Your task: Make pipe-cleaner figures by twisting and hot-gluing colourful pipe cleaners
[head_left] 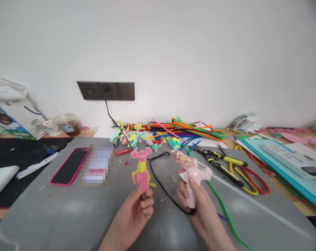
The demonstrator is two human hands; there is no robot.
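Upright between the thumb and fingers of my left hand (pixel 134 212) is a small pipe-cleaner figure (pixel 141 170), with round pink ears, a yellow middle and a pink lower part. My right hand (pixel 197 198) grips the handle of a pale pink hot glue gun (pixel 194 172), its messy nozzle pointing up and left toward the figure but apart from it. A small red light glows on the gun's body. From the base of the handle a black cord (pixel 163 190) loops across the grey mat (pixel 95 216).
Pliers (pixel 225 167) and scissors (pixel 252 177) lie to the right, near a green pipe cleaner (pixel 225 209). Bundled pipe cleaners (pixel 189 127) and several small figures lie along the wall. A pink-edged phone (pixel 70 166) rests left; a drink cup (pixel 69 125) stands behind. The cord reaches a wall socket (pixel 107 90).
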